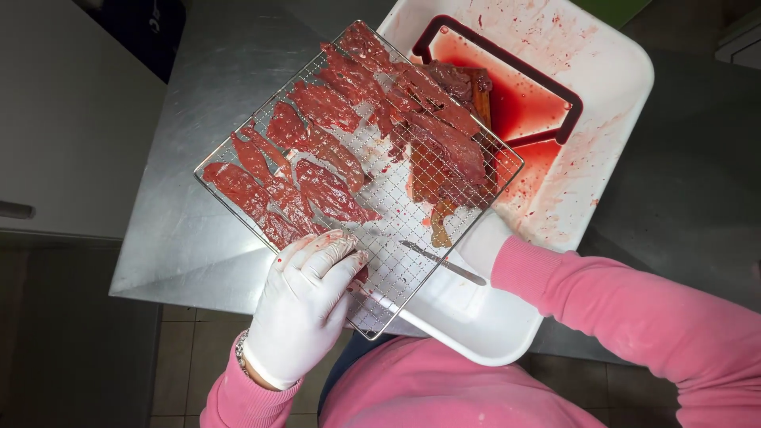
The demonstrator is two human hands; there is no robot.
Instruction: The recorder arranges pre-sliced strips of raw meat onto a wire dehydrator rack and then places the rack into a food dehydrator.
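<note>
- Your left hand (305, 305), in a white glove, pinches the near edge of the wire rack (358, 178), thumb on top.
- Rack sits tilted over the white tray (610, 87), raw meat strips (317, 170) spread across it.
- Your right hand is hidden under the rack; can't tell its grip.
- Knife (442, 263) lies in the tray beneath the mesh.
- Steel table (190, 238) underneath.

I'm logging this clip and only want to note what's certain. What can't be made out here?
- Right hand: hidden under the wire rack and white tray; only the pink sleeve shows.
- Knife: handle hidden, blade seen through the rack.
- Meat strips: undersides hidden.
- Left hand: gloved; fingers partly cover one strip.
</note>
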